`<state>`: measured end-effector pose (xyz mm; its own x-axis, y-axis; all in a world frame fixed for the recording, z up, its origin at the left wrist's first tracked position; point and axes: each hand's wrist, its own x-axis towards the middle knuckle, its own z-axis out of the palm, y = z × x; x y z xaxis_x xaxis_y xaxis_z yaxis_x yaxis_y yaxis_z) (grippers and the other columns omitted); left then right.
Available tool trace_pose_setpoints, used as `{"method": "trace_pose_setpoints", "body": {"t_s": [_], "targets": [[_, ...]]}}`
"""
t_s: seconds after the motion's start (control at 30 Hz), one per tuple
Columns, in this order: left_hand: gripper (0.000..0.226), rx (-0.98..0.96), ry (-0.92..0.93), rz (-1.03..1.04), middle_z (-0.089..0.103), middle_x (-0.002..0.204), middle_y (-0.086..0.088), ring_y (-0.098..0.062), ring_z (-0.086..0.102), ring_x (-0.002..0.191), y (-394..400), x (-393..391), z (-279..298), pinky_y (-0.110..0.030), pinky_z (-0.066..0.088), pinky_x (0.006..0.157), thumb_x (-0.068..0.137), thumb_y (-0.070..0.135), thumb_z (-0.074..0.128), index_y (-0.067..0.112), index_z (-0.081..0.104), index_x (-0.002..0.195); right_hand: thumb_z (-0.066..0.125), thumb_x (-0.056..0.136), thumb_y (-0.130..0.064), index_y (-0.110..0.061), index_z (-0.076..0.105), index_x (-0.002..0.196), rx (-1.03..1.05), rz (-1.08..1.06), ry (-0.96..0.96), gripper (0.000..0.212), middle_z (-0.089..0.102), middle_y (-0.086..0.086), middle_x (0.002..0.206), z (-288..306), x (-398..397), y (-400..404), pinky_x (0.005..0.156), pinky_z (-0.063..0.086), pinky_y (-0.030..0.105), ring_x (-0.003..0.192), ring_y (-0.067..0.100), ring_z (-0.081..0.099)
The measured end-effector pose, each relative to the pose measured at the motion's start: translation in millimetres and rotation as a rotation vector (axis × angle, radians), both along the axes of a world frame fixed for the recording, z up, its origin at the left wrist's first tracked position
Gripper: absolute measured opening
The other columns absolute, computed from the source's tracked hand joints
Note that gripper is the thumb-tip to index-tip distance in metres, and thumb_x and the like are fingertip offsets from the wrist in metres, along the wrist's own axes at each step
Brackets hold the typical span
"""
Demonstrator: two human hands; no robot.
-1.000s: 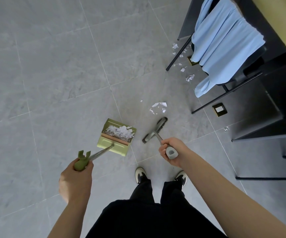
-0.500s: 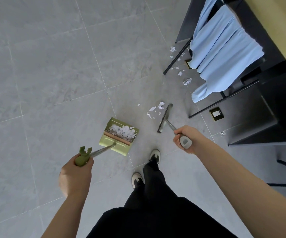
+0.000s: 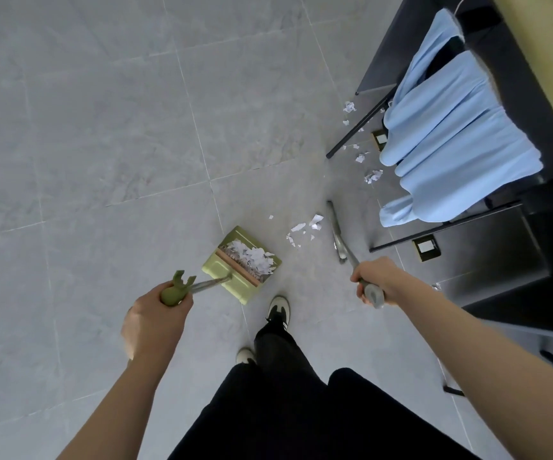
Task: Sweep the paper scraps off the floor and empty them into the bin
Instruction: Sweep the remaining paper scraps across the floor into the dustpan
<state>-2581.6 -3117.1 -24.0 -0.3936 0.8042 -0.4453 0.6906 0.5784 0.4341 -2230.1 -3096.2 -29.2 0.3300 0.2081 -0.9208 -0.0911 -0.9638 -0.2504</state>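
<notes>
The left hand grips the green handle of the dustpan, whose shaft runs from the hand to the far right; the pan sits on the floor just beyond that hand, with white scraps piled in it. The right hand grasps the grey handle of the broom. Its head lies on the floor with its long axis running near to far, just right of a small cluster of paper scraps between broom and dustpan. More scraps lie farther off beside a black chair leg, under a draped blue cloth.
</notes>
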Motion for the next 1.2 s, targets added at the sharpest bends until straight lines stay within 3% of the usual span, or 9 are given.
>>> {"method": "trace_pose_setpoints", "body": {"t_s": [0.2,0.4,0.53,0.73,0.87,1.0,1.2], "targets": [[0.01,-0.05,0.034,-0.04,0.061,0.062,0.0,-0.026,0.059,0.064,30,10,-6,-0.031,0.045,0.057,0.085,0.038,0.064,0.034,0.065,0.077,0.052,0.084,0.011,0.004,0.048,0.085,-0.047,0.169,-0.013,0.008,0.05,0.018,0.072,-5,-7,19,0.037,0.042,0.021,0.03,0.018,0.045],[0.014,-0.074,0.088,-0.112,0.061,0.064,-0.001,-0.025,0.058,0.065,56,9,-11,-0.032,0.046,0.06,0.088,0.038,0.061,0.029,0.064,0.077,0.054,0.083,0.007,0.008,0.053,0.106,-0.09,0.315,0.025,0.023,0.053,0.015,0.066,-16,-27,20,0.041,0.045,0.025,0.04,0.021,0.051],[0.013,-0.08,0.106,-0.19,0.061,0.064,-0.001,-0.027,0.058,0.066,72,3,-16,-0.031,0.044,0.058,0.089,0.038,0.059,0.029,0.068,0.084,0.053,0.081,0.004,0.007,0.054,0.104,-0.126,0.511,0.07,0.023,0.056,0.015,0.06,-13,-50,14,0.049,0.049,0.03,0.047,0.024,0.056],[0.009,-0.071,0.095,-0.263,0.06,0.066,0.001,-0.028,0.057,0.069,91,-3,-20,-0.031,0.039,0.061,0.088,0.035,0.06,0.03,0.068,0.087,0.052,0.082,0.004,0.006,0.055,0.104,-0.179,0.67,0.136,0.022,0.052,0.014,0.055,10,-86,14,0.044,0.045,0.027,0.042,0.022,0.05],[0.011,-0.067,0.082,-0.26,0.06,0.065,0.002,-0.028,0.057,0.069,94,-9,-20,-0.031,0.041,0.062,0.088,0.036,0.059,0.03,0.066,0.083,0.052,0.082,0.004,0.002,0.052,0.095,-0.178,0.659,0.151,0.014,0.049,0.012,0.055,25,-101,19,0.046,0.045,0.027,0.042,0.023,0.049],[0.01,-0.067,0.043,-0.233,0.059,0.064,0.004,-0.025,0.056,0.067,87,-19,-18,-0.03,0.041,0.062,0.088,0.038,0.059,0.034,0.063,0.08,0.053,0.083,0.004,0.007,0.053,0.118,-0.175,0.584,0.164,0.035,0.048,0.011,0.054,37,-104,18,0.047,0.044,0.027,0.041,0.02,0.047],[0.016,-0.052,-0.048,-0.119,0.059,0.064,0.005,-0.022,0.056,0.066,81,-33,-13,-0.031,0.041,0.061,0.087,0.034,0.063,0.041,0.056,0.073,0.052,0.084,0.005,0.004,0.051,0.126,-0.119,0.438,0.127,0.043,0.046,0.011,0.059,46,-112,12,0.045,0.04,0.025,0.043,0.019,0.046]]}}
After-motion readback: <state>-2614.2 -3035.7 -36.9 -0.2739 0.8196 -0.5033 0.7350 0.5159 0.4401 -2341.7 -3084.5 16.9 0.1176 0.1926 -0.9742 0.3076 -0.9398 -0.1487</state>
